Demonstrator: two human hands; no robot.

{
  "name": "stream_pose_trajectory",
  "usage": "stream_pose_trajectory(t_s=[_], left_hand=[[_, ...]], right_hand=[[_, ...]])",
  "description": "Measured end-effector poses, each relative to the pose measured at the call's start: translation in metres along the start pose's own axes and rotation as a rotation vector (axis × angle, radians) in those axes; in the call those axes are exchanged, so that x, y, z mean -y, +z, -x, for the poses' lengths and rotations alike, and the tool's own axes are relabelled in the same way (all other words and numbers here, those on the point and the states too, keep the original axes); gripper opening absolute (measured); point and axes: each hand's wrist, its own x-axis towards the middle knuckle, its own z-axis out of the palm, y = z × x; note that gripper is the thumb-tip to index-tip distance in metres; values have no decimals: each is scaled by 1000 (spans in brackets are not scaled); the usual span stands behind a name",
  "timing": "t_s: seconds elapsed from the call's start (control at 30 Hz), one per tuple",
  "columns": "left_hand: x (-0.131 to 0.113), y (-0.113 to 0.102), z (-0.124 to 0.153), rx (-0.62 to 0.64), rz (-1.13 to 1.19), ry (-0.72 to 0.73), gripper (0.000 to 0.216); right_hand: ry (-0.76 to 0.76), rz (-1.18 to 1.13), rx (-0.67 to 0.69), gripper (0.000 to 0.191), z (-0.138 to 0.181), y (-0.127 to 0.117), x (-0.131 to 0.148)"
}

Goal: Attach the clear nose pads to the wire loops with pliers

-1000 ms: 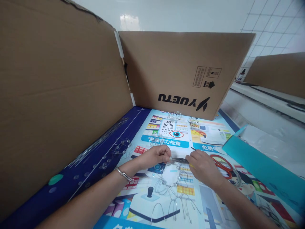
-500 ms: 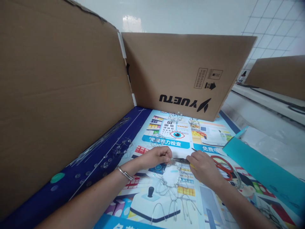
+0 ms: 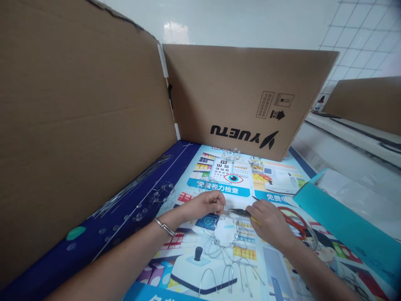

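Two hands at work: my left hand [image 3: 205, 203] pinches the beaded wire piece [image 3: 224, 234] lying on the poster [image 3: 275, 259]; my right hand [image 3: 271, 221] grips pliers [image 3: 239, 212]. Wire: light, springy, easily bent; best held near the joint.

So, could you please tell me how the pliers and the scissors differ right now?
The pliers are in the right hand, tips at the beaded wire; the scissors lie untouched on the poster. The pliers look dark, with a bit of yellow at the grip; the scissors have red handles. Both are hand tools.
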Motion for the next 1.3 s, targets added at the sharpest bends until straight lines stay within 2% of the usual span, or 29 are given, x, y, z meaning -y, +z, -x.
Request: stream_pose_trajectory(t_s=[0.37, 0.73, 1.07, 1.2, 1.3], left_hand=[[2, -2, 1, 15, -39, 49, 16], [3, -1, -1, 16, -132, 71, 16], [-4, 11, 8, -175, -430, 124, 7], [2, 17, 15, -238, -476, 188, 10], [5, 19, 19, -240, -543, 243, 14]], right_hand=[[-58, -53, 83, 19, -5, -15, 11], [-58, 4, 149, 18, -8, -17, 18], [-60, 32, 143, 17, -8, -18, 19], [-71, 27, 151, 14, -8, -18, 19], [-71, 24, 158, 14, -8, -17, 20]])
